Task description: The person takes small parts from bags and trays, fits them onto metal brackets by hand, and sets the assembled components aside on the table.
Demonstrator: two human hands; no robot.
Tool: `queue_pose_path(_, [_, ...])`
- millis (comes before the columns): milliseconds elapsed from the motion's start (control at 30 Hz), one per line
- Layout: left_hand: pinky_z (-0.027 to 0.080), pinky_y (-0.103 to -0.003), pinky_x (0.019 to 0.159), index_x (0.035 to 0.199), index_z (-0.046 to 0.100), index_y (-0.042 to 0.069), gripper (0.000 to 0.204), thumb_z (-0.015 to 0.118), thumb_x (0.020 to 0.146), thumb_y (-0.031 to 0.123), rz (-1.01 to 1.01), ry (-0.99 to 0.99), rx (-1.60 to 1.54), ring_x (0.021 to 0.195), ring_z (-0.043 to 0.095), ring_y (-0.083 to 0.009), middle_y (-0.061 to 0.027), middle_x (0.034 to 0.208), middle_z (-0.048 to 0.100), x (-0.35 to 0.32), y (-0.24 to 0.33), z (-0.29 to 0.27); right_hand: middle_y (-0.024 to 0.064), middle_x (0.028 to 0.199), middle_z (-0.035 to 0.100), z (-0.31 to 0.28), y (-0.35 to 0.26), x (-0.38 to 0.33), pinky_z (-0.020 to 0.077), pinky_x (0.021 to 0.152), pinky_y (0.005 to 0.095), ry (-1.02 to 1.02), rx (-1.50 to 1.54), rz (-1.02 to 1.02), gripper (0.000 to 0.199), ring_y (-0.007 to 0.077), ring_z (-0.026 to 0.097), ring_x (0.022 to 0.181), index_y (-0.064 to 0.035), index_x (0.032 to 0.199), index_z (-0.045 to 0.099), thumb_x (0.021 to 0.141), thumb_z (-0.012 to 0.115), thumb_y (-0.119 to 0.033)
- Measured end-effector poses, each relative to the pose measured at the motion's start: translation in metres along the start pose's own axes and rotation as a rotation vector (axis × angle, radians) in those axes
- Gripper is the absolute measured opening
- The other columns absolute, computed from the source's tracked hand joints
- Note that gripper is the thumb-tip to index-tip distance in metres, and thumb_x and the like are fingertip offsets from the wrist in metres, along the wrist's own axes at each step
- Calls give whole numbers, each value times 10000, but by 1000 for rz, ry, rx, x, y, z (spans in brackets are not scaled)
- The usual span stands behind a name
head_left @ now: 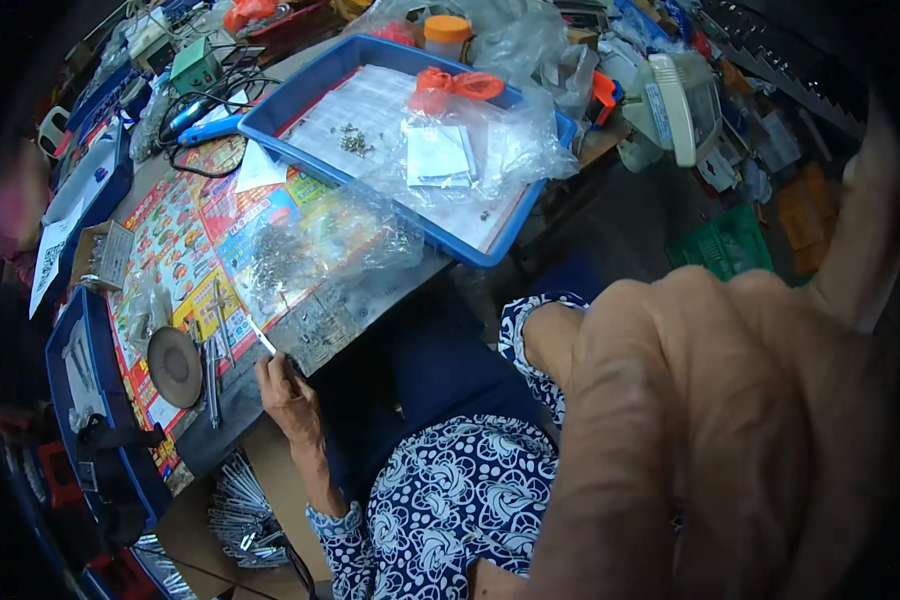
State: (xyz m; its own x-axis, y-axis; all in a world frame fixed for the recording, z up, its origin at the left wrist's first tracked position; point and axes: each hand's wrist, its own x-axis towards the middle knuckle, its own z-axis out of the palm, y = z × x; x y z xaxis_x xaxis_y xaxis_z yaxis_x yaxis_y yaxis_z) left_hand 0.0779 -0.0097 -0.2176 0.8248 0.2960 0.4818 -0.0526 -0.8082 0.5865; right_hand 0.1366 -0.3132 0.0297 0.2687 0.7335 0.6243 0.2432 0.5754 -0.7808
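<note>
At the bench point(270, 400) edge, left hand point(285, 390) pinches a thin tool point(263, 340) — bagged parts point(300, 250) unopened; right hand point(730, 430) looms close, grip unclear.

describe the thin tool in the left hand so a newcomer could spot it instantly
Start at the big blue tray on the cluttered table, then drop to the table's near edge by the person's lap. The left hand there pinches a thin metal tool: slim, silvery, angled up-left, and the only one held, unlike the loose tools lying beside it.
</note>
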Motion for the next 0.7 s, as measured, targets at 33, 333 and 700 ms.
queue_pose_path(33, [415,-375,665,910,491,-15,211,497,711,-87,1,-2,-8,783,505,-356,-198,889,488,0,0,0,68,599,564,-1,-2,-1,454,447,196,10,-4,4,244,113,517,460,-1,723,550,776,549,-240])
queue_pose_path(333, [416,-378,663,909,495,-12,223,496,704,-99,13,-2,17,792,502,-367,-202,898,482,-1,-6,-1,72,583,567,-2,-9,-7,465,461,195,87,-4,38,232,115,522,453,4,679,552,777,547,-207])
queue_pose_path(700, [414,-367,651,889,495,-9,218,505,690,-96,16,13,-21,757,498,-357,-184,865,481,0,-5,1,77,562,572,7,7,-5,479,480,193,184,88,-28,234,116,528,445,11,625,554,778,544,-166])
